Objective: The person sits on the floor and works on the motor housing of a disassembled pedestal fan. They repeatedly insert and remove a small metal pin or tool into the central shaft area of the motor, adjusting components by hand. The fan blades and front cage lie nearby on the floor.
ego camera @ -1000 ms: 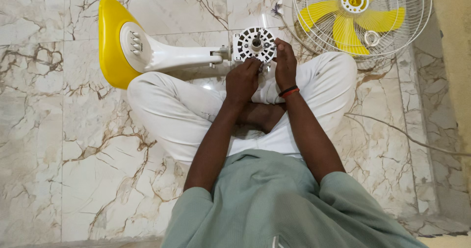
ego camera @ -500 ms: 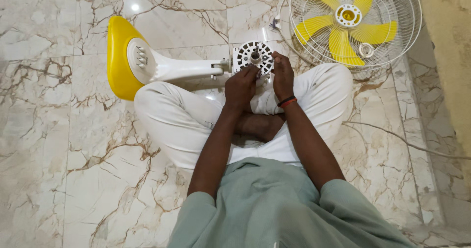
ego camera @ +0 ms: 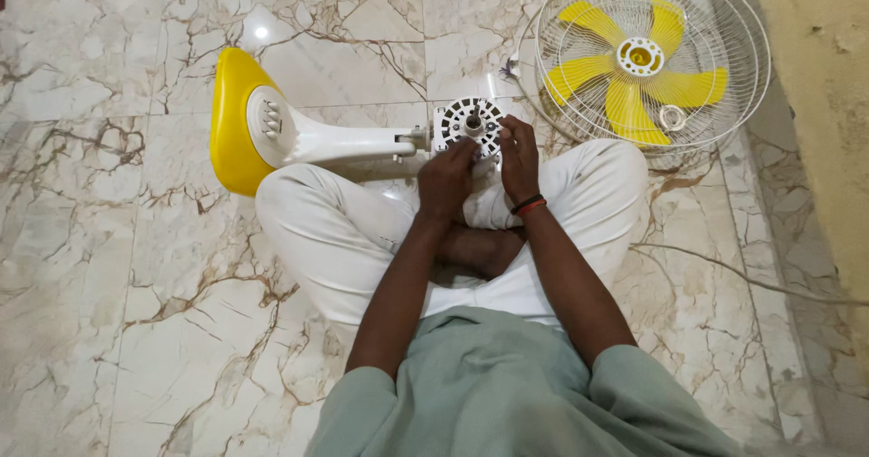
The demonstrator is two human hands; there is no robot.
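Stand: my fan's yellow-and-white plastic base and stem lies flat, upper left.
Left hand: gripping the round white vented motor housing, centre top.
Right hand: fingers curled on its rim.
Progress: white wire guard with yellow blades already off, upper right; motor still on stem.

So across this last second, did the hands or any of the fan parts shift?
Hardly. Both the left hand and the right hand stay on the white motor housing, fingers working at its face. The stand with the yellow base and the caged yellow blade lie where they were; only the camera drifted.
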